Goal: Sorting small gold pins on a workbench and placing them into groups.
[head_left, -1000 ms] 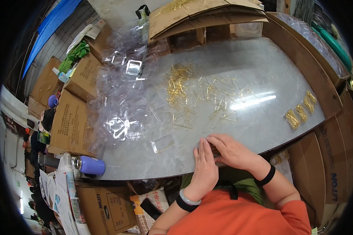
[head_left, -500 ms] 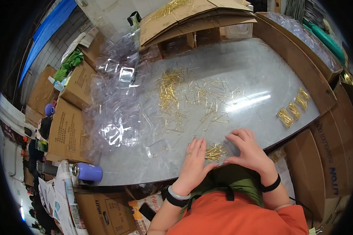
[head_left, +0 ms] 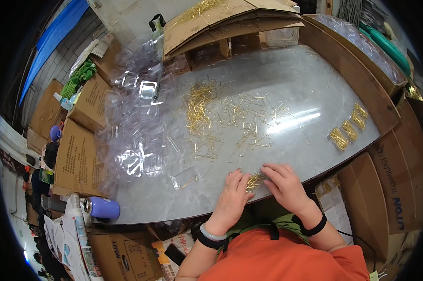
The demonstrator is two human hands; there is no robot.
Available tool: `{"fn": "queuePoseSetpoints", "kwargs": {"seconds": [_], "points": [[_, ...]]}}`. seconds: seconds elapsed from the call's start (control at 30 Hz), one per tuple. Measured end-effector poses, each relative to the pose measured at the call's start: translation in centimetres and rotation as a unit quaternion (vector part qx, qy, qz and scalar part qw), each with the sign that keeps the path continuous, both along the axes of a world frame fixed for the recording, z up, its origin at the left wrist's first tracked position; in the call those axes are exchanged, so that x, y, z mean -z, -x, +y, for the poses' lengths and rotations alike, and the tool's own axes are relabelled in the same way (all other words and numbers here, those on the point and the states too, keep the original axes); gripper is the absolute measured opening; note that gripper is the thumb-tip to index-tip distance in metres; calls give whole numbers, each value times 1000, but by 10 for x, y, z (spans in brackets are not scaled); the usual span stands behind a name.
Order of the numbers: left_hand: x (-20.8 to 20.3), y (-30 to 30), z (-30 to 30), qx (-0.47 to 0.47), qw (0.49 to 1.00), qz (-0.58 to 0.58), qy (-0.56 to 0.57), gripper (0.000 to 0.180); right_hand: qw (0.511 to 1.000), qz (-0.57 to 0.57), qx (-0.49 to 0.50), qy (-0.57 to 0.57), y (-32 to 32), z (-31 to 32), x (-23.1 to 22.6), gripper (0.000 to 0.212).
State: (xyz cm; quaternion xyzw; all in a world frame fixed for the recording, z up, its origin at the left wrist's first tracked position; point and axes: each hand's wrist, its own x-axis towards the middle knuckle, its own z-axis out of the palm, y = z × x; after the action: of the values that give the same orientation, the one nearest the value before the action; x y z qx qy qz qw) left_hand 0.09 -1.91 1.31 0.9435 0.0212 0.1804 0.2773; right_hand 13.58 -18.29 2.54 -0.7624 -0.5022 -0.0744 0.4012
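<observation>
A small pile of thin gold-coloured wire hooks [head_left: 254, 181] lies at the front edge of the grey table, between my two hands. My left hand [head_left: 231, 195] rests along the pile's left side, its fingers stretched forward and lying close together. On the other side, my right hand [head_left: 284, 186] curves in with fingers extended, the fingertips at the pile's edge. Neither hand is closed round the hooks. Farther back, a larger heap of the same hooks [head_left: 198, 110] spreads loosely across the middle. Three compact bundles of hooks [head_left: 338, 139] lie in a row at the right.
Clear plastic boxes [head_left: 138, 126] are heaped on the table's left. One clear box [head_left: 185, 178] lies nearer, with a hook by it. A purple bottle [head_left: 101, 207] lies at the front left corner. Cardboard [head_left: 235, 23] covers the back; a cardboard wall [head_left: 349, 75] borders the right.
My right hand has moved in toward my left, from wide apart to close against the pile. The pile between them looks narrower. My left hand has barely moved.
</observation>
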Motion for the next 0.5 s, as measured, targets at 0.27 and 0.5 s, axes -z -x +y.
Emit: {"fn": "queuePoseSetpoints", "kwargs": {"seconds": [0.27,0.5], "points": [[4,5,7,24,1000,7,-7,64,997,48,-48,29,21,10,4,46],[3,8,16,54,996,11,63,65,992,-42,-91,73,17,12,0,56]]}}
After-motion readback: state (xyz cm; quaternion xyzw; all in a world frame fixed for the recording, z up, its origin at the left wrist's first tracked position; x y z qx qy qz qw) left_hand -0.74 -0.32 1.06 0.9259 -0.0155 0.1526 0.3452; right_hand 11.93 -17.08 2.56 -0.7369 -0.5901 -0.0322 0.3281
